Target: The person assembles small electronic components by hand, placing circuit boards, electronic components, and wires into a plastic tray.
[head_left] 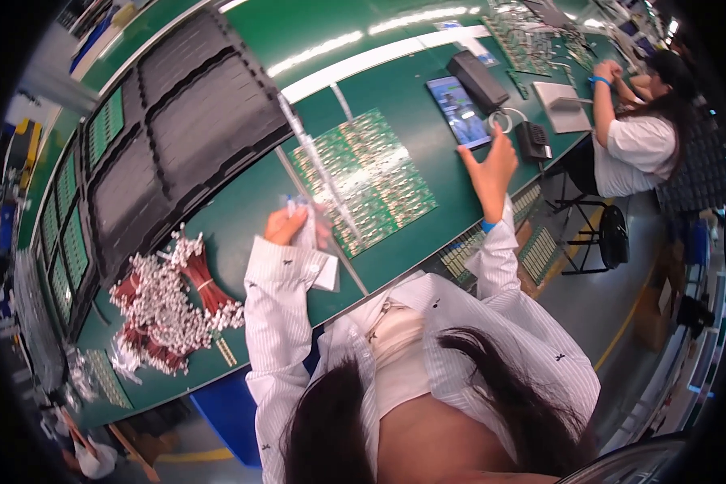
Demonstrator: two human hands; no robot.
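Lit phone (457, 109), screen upward

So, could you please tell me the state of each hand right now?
Left hand: closed, holding a pale item too blurred to name.
Right hand: open, thumb and forefinger spread at the phone's near end.

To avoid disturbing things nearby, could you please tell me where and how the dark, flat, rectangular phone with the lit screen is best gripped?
The phone is probably best gripped by its long left edge, coming from the left: that edge faces the green tabletop, while the long black box sits close to its right edge and the right hand is at the phone's near end.
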